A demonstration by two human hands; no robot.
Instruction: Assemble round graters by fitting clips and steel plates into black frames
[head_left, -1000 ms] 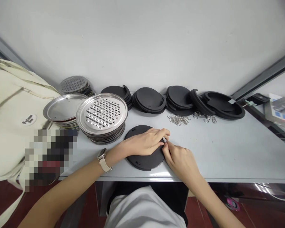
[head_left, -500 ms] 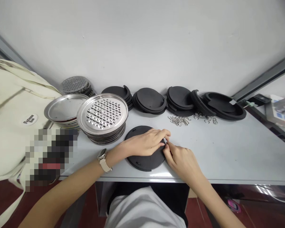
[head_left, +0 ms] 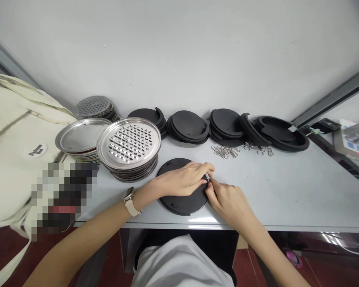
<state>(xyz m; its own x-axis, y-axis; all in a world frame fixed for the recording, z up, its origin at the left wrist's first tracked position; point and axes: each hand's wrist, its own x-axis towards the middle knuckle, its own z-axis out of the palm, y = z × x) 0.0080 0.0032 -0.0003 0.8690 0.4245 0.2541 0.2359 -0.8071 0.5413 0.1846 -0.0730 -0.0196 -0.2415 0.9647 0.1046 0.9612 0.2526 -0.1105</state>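
A round black disc [head_left: 184, 204] with small slots lies flat near the front edge of the table. My left hand [head_left: 187, 178] reaches across its top, with thumb and fingers pinched on a small shiny metal piece [head_left: 208, 177] at the disc's right rim. From the right, my right hand [head_left: 229, 199] grips the same piece with curled fingers. The fingertips hide most of that piece, so its exact kind cannot be told. Behind the hands lies a small pile of metal clasps and rings [head_left: 225, 151].
Stacks of black round covers [head_left: 187, 125] line the wall. A black ring-shaped part [head_left: 302, 140] is at right. Perforated metal grater discs [head_left: 130, 143] and plain metal discs [head_left: 82, 137] are stacked at left, beside a cream bag [head_left: 8, 171]. The table's front edge [head_left: 287, 229] is close.
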